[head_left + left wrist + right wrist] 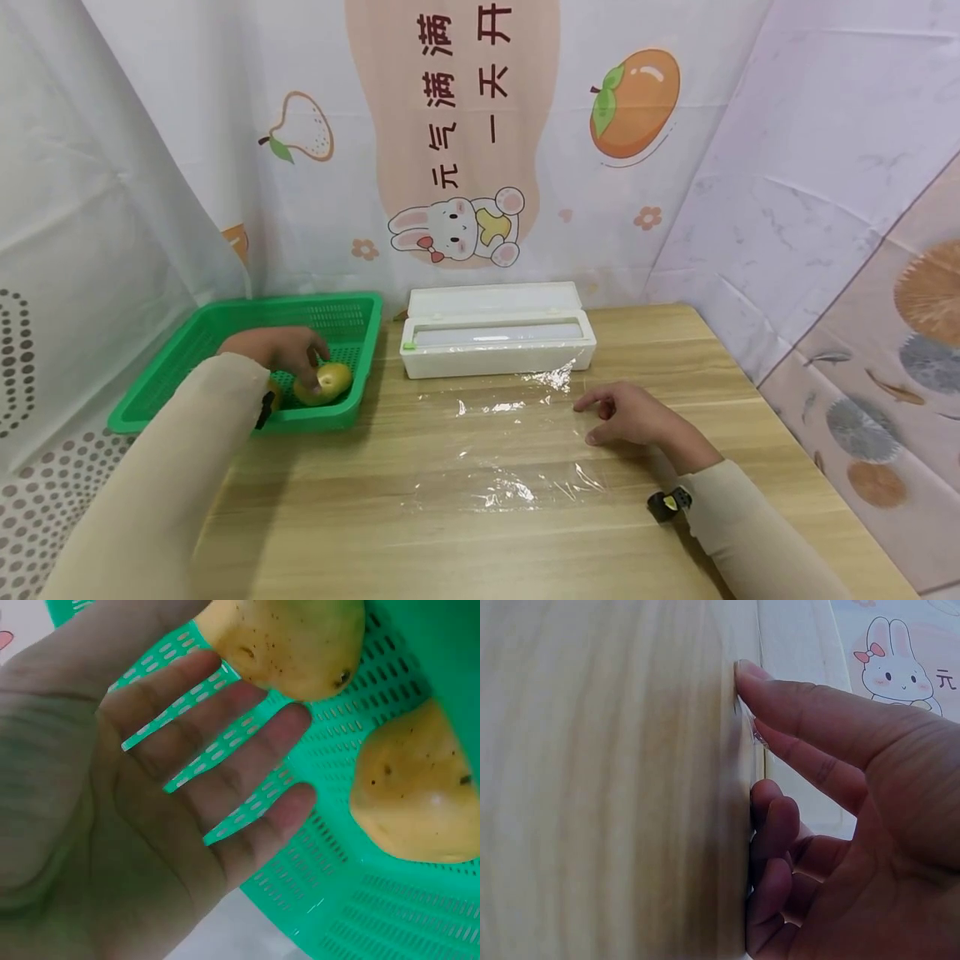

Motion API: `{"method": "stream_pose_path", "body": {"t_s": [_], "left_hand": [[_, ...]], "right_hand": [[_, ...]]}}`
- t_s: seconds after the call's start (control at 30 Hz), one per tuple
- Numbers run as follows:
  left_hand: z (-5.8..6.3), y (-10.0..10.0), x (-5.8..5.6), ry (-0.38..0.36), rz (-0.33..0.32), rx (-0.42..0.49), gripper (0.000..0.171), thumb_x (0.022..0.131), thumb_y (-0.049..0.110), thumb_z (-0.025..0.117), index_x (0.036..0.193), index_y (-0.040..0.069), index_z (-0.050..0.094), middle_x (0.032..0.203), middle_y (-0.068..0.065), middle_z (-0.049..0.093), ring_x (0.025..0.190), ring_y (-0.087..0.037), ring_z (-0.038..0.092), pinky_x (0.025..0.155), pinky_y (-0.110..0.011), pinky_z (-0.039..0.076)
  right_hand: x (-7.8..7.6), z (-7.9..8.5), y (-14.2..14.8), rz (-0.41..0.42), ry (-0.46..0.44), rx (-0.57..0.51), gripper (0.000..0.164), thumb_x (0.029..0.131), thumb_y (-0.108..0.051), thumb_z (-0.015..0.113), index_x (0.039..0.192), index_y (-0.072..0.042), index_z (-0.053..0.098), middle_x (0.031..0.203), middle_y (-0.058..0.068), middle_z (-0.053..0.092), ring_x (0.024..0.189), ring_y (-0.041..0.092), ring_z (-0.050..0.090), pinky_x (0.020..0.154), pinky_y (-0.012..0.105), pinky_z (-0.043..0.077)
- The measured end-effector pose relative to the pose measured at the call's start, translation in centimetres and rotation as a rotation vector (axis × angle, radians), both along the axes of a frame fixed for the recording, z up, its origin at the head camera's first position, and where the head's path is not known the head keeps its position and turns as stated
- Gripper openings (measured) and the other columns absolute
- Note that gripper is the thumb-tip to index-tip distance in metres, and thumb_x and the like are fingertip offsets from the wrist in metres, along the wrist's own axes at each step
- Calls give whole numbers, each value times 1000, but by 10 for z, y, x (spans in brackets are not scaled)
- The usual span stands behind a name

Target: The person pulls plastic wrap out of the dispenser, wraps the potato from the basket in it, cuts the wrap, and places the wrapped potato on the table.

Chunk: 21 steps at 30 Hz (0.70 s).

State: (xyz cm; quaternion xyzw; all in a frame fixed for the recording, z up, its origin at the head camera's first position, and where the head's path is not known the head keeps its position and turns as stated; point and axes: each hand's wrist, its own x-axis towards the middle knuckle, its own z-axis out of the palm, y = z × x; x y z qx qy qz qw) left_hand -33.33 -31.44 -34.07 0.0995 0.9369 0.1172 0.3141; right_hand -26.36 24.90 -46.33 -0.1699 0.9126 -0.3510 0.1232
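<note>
Inside the green basket point(365, 358), my left hand point(281, 346) reaches over a yellow spotted fruit, pear-like point(333, 382). In the left wrist view its fingers point(277, 735) are straight and spread, beside that fruit point(289, 645); a second fruit point(416, 791) lies nearby in the basket. A clear sheet of cling film point(510, 487) lies wrinkled and shiny on the table. At its right edge my right hand point(630, 414) rests low, thumb and forefinger apart. In the right wrist view the other fingers point(776, 832) are loosely curled near the tabletop.
Behind the film stands a white cling film box point(495, 360) with its lid point(495, 298) raised, a roll point(495, 335) inside and a green piece point(408, 345) at its left end. Printed curtains point(300, 208) hang behind and beside the wooden table point(337, 517).
</note>
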Motion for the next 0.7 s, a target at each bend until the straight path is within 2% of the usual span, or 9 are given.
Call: {"method": "stream_pose_path", "body": {"t_s": [0.07,0.33,0.47,0.7], "left_hand": [[-1,-1,-2,-9,21,-6,82,82,34,89,148,3,52,144,-25,55,130,-45,52,99,-60,52],[-4,-2,-9,-27,30,-37,70,81,32,90,140,6,61,129,-17,65,108,-30,66,93,-57,55],[-3,0,-6,-26,36,-38,70,81,29,90,140,5,61,127,-17,65,105,-29,67,93,-58,55],[-2,2,-6,-1,3,-84,69,83,34,88,140,5,61,122,-15,68,104,-27,67,94,-60,53]], "right_hand": [[0,1,0,-1,-2,-1,47,71,-17,95,115,-17,78,81,4,55,73,17,49,61,28,43],[0,2,-1,4,1,-24,48,71,-16,95,115,-16,78,81,6,55,73,18,48,60,28,41],[1,1,-1,10,13,-24,47,71,-16,95,115,-15,78,81,6,56,73,17,48,61,27,42],[1,2,1,13,14,-25,47,71,-14,94,116,-15,78,81,7,56,73,17,49,61,27,42]]}}
